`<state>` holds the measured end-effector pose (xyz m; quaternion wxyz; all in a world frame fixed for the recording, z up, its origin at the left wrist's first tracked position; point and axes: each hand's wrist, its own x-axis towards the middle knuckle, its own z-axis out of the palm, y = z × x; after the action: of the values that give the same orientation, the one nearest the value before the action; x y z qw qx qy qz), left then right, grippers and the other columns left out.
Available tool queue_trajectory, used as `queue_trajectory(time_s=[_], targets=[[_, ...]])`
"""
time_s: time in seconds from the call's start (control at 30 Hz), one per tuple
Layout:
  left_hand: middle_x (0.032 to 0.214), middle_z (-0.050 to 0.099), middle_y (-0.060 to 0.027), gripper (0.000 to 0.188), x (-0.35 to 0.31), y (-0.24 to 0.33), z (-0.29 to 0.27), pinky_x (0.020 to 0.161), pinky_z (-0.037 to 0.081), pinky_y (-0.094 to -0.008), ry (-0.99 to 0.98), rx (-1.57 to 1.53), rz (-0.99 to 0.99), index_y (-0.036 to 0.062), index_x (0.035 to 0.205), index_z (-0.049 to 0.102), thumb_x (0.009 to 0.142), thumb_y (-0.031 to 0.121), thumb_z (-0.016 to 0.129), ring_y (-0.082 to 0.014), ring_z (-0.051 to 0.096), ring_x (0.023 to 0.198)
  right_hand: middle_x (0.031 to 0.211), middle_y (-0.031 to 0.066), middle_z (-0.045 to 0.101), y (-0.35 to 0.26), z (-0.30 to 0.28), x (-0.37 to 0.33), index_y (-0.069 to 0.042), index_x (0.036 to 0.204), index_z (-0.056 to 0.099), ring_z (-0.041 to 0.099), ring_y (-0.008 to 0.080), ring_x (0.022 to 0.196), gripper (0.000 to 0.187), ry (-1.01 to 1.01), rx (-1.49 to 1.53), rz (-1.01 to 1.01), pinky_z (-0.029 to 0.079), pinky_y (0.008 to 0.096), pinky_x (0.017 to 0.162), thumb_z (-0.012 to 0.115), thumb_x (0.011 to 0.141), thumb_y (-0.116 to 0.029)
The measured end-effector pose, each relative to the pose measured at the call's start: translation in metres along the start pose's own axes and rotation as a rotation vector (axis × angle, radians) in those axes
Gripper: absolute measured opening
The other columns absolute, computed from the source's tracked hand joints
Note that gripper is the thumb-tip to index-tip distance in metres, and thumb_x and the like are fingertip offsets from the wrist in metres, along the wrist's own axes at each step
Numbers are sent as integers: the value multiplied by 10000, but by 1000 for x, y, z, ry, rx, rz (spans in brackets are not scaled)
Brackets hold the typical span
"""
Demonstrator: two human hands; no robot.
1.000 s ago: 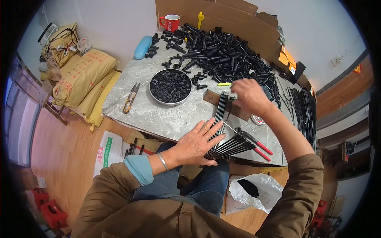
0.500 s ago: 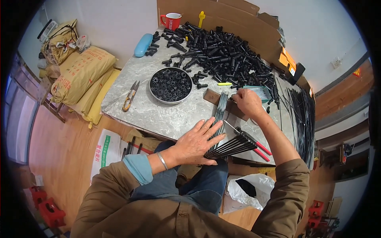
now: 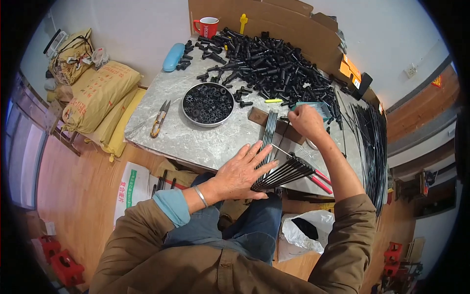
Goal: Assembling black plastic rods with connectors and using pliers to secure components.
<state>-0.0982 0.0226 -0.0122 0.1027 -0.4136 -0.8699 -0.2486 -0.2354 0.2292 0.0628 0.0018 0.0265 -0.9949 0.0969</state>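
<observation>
My left hand (image 3: 242, 169) lies with fingers spread across a row of thin metal rods (image 3: 270, 128). The rods' far ends rest on a brown wooden block (image 3: 293, 133). Under and beside that hand, several black rods (image 3: 284, 175) fan out toward the right over the table's front edge. My right hand (image 3: 308, 121) is closed just above the block, next to a teal tray (image 3: 320, 109). Its curled fingers hide whatever they may hold. Pliers with red handles (image 3: 321, 185) lie right of the black rods, partly covered by them.
A big heap of black plastic parts (image 3: 274, 63) covers the table's back. A round tin of small black rings (image 3: 208, 105), scissors (image 3: 160, 120), a blue case (image 3: 174, 57) and a red mug (image 3: 206, 28) stand left. Long thin rods (image 3: 369, 147) lie along the right edge.
My right hand has lifted slightly off the block, its fingers more curled. The left hand stays spread on the rods. The whole view has shifted a little.
</observation>
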Motion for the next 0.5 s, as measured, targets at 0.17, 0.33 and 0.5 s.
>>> queue_trajectory(time_s=[0.17, 0.33, 0.5], targets=[[1508, 255, -203, 701, 4, 2, 2, 1120, 252, -524, 3, 15, 8, 198, 1308, 530, 722, 539, 711, -427, 254, 1378, 726, 234, 660, 43, 9, -5, 40, 773, 675, 674, 333, 728, 355, 37, 273, 89, 515, 423, 671, 535, 796, -285], [1482, 286, -241, 694, 4, 4, 0, 1100, 267, -525, -20, 94, 23, 234, 1341, 513, 748, 558, 675, -448, 275, 1361, 665, 37, 567, 53, 7, -24, 3, 851, 570, 524, 114, 488, 203, -105, 835, 287, 426, 265, 427, 524, 869, -194], [1473, 304, -246, 679, 5, 6, 3, 1100, 277, -519, -4, 100, 29, 262, 1327, 526, 725, 517, 706, -454, 299, 1350, 679, 39, 565, 57, 6, -36, -17, 935, 559, 539, 118, 493, 169, -43, 1005, 238, 443, 265, 427, 548, 895, -181]])
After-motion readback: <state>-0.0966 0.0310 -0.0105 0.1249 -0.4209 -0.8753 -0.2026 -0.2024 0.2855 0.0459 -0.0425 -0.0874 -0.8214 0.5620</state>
